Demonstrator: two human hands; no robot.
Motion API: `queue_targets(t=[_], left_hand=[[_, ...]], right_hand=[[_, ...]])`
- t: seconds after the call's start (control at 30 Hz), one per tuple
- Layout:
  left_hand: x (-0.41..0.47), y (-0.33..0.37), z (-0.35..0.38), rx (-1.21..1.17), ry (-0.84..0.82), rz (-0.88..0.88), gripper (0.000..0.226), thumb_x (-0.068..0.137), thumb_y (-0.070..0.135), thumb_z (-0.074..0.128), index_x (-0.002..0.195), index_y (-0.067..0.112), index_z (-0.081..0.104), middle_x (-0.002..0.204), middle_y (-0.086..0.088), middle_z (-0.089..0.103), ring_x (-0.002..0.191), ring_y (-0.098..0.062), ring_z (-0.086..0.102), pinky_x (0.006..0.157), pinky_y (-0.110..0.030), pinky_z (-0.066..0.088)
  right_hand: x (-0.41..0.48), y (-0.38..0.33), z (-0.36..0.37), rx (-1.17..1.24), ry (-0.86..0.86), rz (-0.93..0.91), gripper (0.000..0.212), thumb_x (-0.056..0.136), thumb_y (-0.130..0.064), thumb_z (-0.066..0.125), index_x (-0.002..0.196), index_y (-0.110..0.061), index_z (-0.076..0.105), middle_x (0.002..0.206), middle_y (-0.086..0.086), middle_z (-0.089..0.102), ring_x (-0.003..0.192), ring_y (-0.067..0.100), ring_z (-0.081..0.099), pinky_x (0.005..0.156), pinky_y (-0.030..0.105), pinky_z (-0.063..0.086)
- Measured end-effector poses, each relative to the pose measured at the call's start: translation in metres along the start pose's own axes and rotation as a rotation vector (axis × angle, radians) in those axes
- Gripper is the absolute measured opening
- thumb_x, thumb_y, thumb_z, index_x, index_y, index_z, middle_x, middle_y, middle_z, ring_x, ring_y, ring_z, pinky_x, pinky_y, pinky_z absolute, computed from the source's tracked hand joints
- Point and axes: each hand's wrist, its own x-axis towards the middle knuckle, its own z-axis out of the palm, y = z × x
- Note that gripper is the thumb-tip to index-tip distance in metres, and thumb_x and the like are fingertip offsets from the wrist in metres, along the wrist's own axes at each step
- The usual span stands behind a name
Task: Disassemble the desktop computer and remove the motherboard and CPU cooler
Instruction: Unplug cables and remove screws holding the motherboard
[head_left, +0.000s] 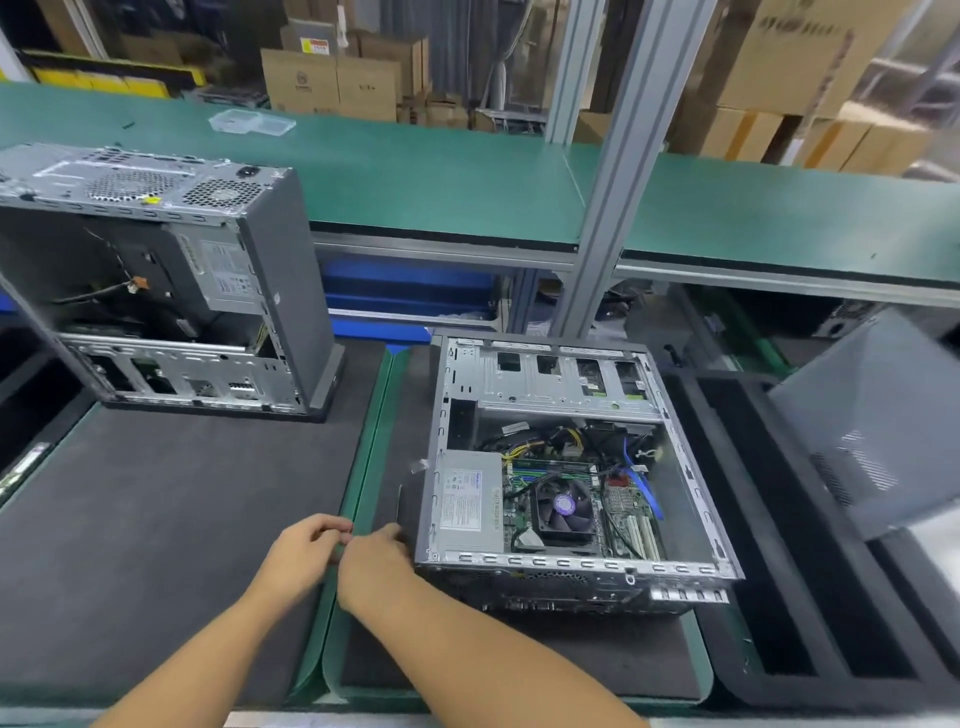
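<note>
Both hands, the left hand (304, 545) and the right hand (375, 557), meet with curled fingers just left of the opened desktop case (693, 483) (pinching anything? I cannot tell), so with the motherboard (519, 512) and CPU cooler (563, 506) not yet out, unplugging cables likely comes next.

The desktop computer (553, 387) lies flat, open side up. A black CPU cooler (563, 506) with a purple hub sits on its green motherboard (519, 512).

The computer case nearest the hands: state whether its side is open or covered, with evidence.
Open. The case lies flat, no panel over it; the cooler fan, motherboard and cables show inside.
</note>
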Motion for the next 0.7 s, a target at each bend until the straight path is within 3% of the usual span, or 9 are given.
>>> queue_targets(t=[0.07,0.13,0.2,0.27,0.3,0.4,0.5,0.6,0.7], left_hand=[[0.002,0.021,-0.001,-0.109,0.091,0.028,0.027,0.096,0.003,0.050,0.097,0.019,0.070,0.085,0.010,0.074,0.075,-0.002,0.069,0.071,-0.027,0.052],[0.005,0.045,0.000,-0.222,0.175,0.057,0.026,0.094,0.003,0.050,0.095,0.021,0.070,0.078,0.013,0.073,0.068,0.004,0.067,0.063,-0.021,0.050],[0.009,0.070,0.007,-0.315,0.209,0.089,0.025,0.093,0.004,0.051,0.094,0.021,0.070,0.077,0.009,0.073,0.071,-0.004,0.068,0.060,-0.023,0.050],[0.012,0.090,0.013,-0.361,0.241,0.136,0.025,0.092,0.005,0.050,0.093,0.023,0.069,0.083,0.004,0.073,0.080,-0.017,0.067,0.068,-0.035,0.054],[0.013,0.101,0.019,-0.337,0.255,0.190,0.027,0.092,0.007,0.050,0.092,0.027,0.068,0.087,0.005,0.073,0.078,-0.016,0.066,0.070,-0.038,0.053],[0.011,0.127,0.039,-0.164,0.260,0.378,0.031,0.094,0.014,0.048,0.086,0.040,0.063,0.090,0.020,0.069,0.063,-0.003,0.059,0.057,-0.027,0.046],[0.009,0.147,0.070,0.012,0.191,0.558,0.030,0.094,0.012,0.049,0.086,0.037,0.063,0.089,0.023,0.065,0.082,0.002,0.059,0.067,-0.019,0.043],[0.009,0.163,0.108,0.130,0.076,0.627,0.035,0.093,0.004,0.051,0.090,0.037,0.064,0.094,0.023,0.064,0.092,0.004,0.059,0.078,-0.019,0.046],[0.013,0.176,0.145,0.240,-0.006,0.685,0.033,0.092,0.004,0.053,0.096,0.036,0.064,0.098,0.023,0.062,0.097,-0.001,0.058,0.084,-0.019,0.044]], right_hand=[[-0.013,0.005,-0.022,0.074,0.128,-0.052,0.048,0.098,-0.018,0.052,0.143,-0.003,0.041,0.140,0.020,0.046,0.127,0.035,0.045,0.105,0.041,0.042],[-0.025,0.015,-0.045,0.217,0.276,-0.113,0.041,0.096,-0.013,0.055,0.136,-0.004,0.049,0.133,0.016,0.054,0.122,0.031,0.050,0.099,0.039,0.046],[-0.039,0.032,-0.065,0.408,0.393,-0.115,0.036,0.093,-0.007,0.056,0.128,-0.001,0.054,0.124,0.017,0.056,0.116,0.033,0.055,0.090,0.039,0.049],[-0.046,0.049,-0.078,0.550,0.488,-0.083,0.028,0.092,-0.007,0.056,0.120,-0.002,0.057,0.120,0.019,0.056,0.110,0.036,0.058,0.078,0.036,0.047],[-0.047,0.062,-0.083,0.608,0.528,-0.054,0.025,0.092,-0.008,0.056,0.115,-0.002,0.058,0.118,0.020,0.058,0.107,0.037,0.060,0.076,0.035,0.046],[-0.046,0.109,-0.089,0.734,0.609,0.042,0.023,0.092,-0.012,0.054,0.111,-0.001,0.061,0.116,0.021,0.063,0.106,0.038,0.061,0.083,0.036,0.050],[-0.042,0.165,-0.083,0.894,0.650,0.164,0.026,0.093,-0.014,0.051,0.115,-0.002,0.058,0.119,0.018,0.062,0.108,0.035,0.060,0.082,0.034,0.047],[-0.039,0.215,-0.069,1.131,0.718,0.283,0.021,0.095,-0.016,0.050,0.113,-0.004,0.051,0.120,0.016,0.057,0.097,0.029,0.055,0.075,0.031,0.041],[-0.032,0.260,-0.057,1.322,0.790,0.465,0.026,0.096,-0.016,0.050,0.117,-0.003,0.045,0.129,0.019,0.047,0.108,0.034,0.053,0.087,0.038,0.045]])
